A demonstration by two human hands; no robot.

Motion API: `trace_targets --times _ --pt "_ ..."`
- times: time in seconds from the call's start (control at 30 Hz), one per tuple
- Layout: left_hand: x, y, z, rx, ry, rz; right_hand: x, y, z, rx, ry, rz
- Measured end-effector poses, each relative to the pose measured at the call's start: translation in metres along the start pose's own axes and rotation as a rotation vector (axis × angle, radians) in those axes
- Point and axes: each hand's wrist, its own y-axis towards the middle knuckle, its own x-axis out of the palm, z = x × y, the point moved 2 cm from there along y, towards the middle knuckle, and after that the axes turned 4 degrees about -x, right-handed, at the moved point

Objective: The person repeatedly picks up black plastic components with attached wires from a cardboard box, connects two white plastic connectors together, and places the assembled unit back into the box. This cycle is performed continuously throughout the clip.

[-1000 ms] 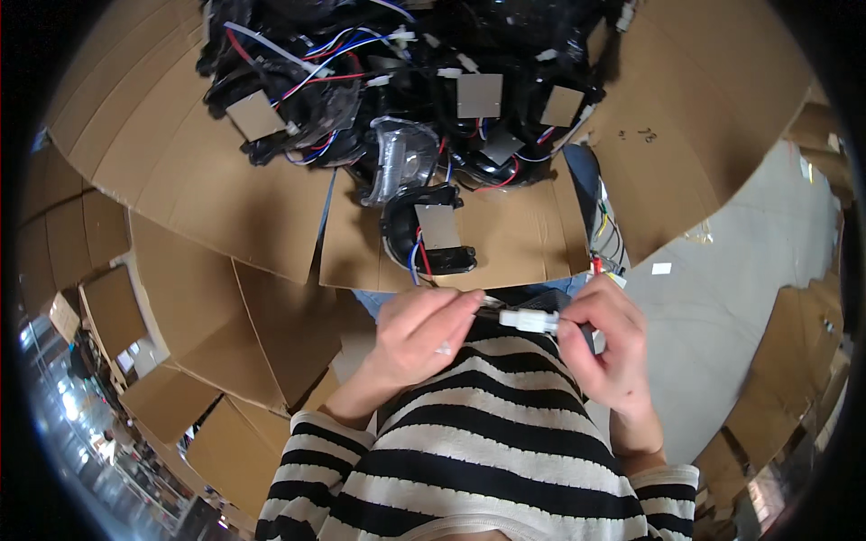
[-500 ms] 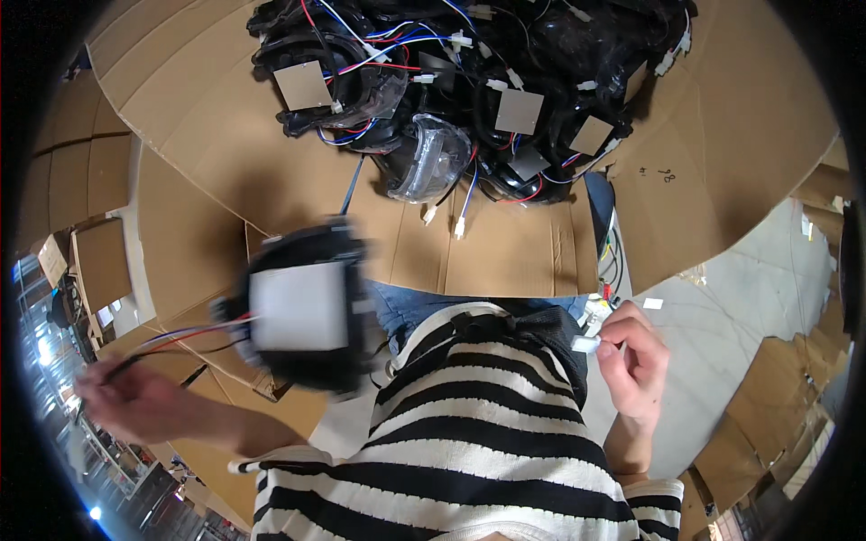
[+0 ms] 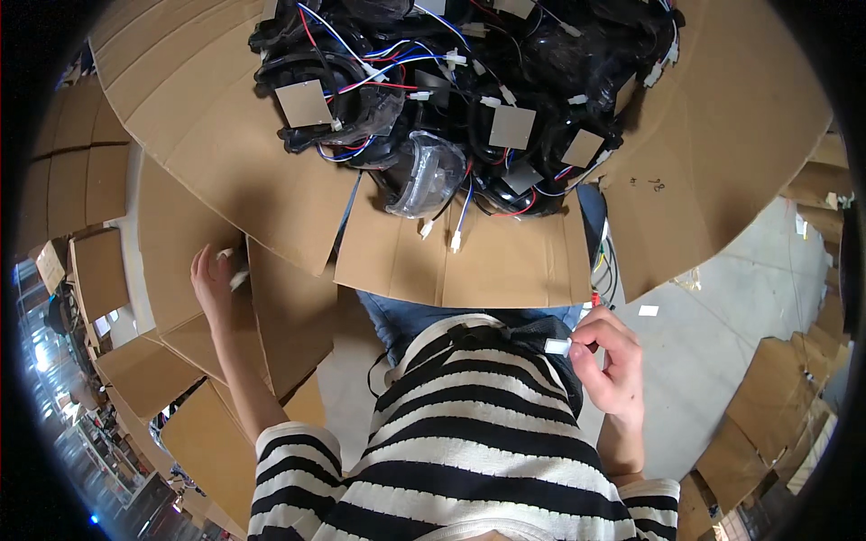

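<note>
My left hand point(image 3: 212, 287) reaches over a cardboard box point(image 3: 293, 302) at the left, its fingers apart. Beside its fingertips are small white plug connectors point(image 3: 238, 279); what they hang from is hidden. In front of my waist, my right hand point(image 3: 611, 361) pinches a small white rectangular piece point(image 3: 557, 346) between thumb and fingers. At the far side, a large open carton point(image 3: 469, 270) holds a heap of black lamp-like units point(image 3: 361, 117) with clear covers point(image 3: 428, 176), square grey plates point(image 3: 512, 127) and coloured wires ending in white plugs.
Carton flaps spread wide to the left and right point(image 3: 713, 189). Flattened cardboard point(image 3: 753, 406) lies on the grey floor at the right. Cables point(image 3: 612, 266) run down by the carton's right corner. More stacked boxes point(image 3: 77, 185) stand at the far left.
The black unit with the pale square plate, which hung by its wires from my left hand, is out of sight. That hand has moved up over the left box. My right hand shifted slightly left.
</note>
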Motion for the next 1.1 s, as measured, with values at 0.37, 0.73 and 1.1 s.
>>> trace_targets --times 0.37,0.73,1.1 --pt "0.083 -0.039 0.271 0.114 -0.525 -0.483 0.009 0.005 -0.003 0.026 -0.014 -0.031" --pt "0.075 -0.131 0.319 0.673 -0.754 -0.624 0.013 0.007 0.007 0.068 -0.041 -0.029" --pt "0.171 -0.073 0.293 -0.900 -1.275 -0.985 0.016 0.006 0.008 0.061 -0.030 -0.046"
